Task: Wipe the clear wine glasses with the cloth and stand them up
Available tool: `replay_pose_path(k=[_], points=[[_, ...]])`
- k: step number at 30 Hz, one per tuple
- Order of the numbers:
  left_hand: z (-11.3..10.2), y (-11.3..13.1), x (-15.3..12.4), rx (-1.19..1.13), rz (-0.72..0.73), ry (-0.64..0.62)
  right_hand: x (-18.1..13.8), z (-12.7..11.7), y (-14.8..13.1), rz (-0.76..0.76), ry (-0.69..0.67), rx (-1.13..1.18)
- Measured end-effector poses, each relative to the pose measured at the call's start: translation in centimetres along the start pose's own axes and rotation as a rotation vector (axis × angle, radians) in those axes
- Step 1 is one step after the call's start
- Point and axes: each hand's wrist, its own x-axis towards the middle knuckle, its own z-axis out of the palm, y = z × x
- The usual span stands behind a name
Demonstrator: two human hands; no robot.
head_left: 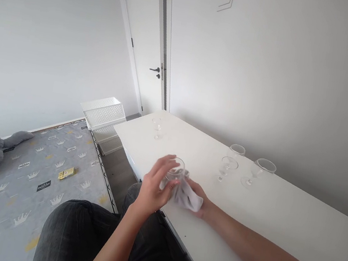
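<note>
My left hand [153, 186] curves its fingers and thumb around a clear glass [178, 165] near the front edge of the white table [278, 224]. My right hand [201, 193] grips a pale grey cloth [187, 197] and presses it against the glass from the right. The hand and cloth hide the lower part of this glass. Whether its base touches the table, I cannot tell.
One small stemmed glass [156, 125] stands at the table's far left end. More clear glasses, including a wide-rimmed one [265, 167], stand near the wall. A white perforated rack [105, 119] and a patterned bed [32, 182] lie to the left.
</note>
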Motion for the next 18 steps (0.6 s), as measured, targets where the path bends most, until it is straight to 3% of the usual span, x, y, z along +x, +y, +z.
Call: replay_pose_path(k=[3,5,7,10,14,16,18], points=[[0.2,0.0,-0.2,-0.064,0.069,-0.190,-0.7,-0.4,0.7,0.081,-0.087,-0.195],[-0.1,0.2,-0.1,-0.151,0.017,-0.167,-1.0,-0.9,0.9,0.095,-0.097,-0.260],[-0.6,0.3,0.2,-0.225,-0.070,-0.064,-1.0,-1.0,1.0,0.070,-0.147,-0.300],[-0.9,0.3,0.1,-0.211,-0.158,0.036,-0.6,-0.5,0.9,-0.062,-0.191,-0.439],[0.2,0.5,-0.6,-0.036,-0.096,-0.058,-0.2,0.3,1.1,-0.368,-0.001,-0.677],[0.6,0.8,-0.7,-0.071,-0.108,-0.111,-0.3,0.1,1.1,-0.360,-0.023,-0.679],[0.4,1.0,-0.4,-0.240,-0.175,-0.136,-0.7,-0.3,1.1,-0.232,-0.163,-0.587]])
